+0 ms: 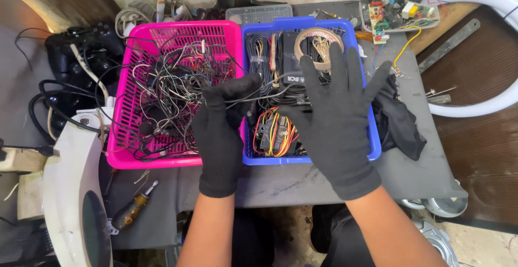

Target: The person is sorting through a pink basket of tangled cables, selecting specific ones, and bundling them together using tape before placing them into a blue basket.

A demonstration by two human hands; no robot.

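Observation:
Both my hands wear black gloves and hover over two baskets on a grey table (pixel 421 164). My left hand (pixel 220 137) is at the seam between the pink basket (pixel 121 153) and the blue basket (pixel 375 148). Its fingers are curled over a thin grey wire (pixel 270 86) that runs out of the tangle of wires (pixel 172 89) in the pink basket. My right hand (pixel 337 121) is spread flat above the blue basket and holds nothing. Beneath it lie bundled black cables (pixel 259 56), an orange-wired part (pixel 275 132) and a tan tape ring (pixel 318 32).
A screwdriver (pixel 132 209) lies at the table's front left beside a white appliance shell (pixel 70 191). A black cloth (pixel 402 124) sits right of the blue basket. A circuit board (pixel 399 8), a clear box (pixel 259 13), black cords (pixel 70 83) and a white curved tube (pixel 491 2) ring the table.

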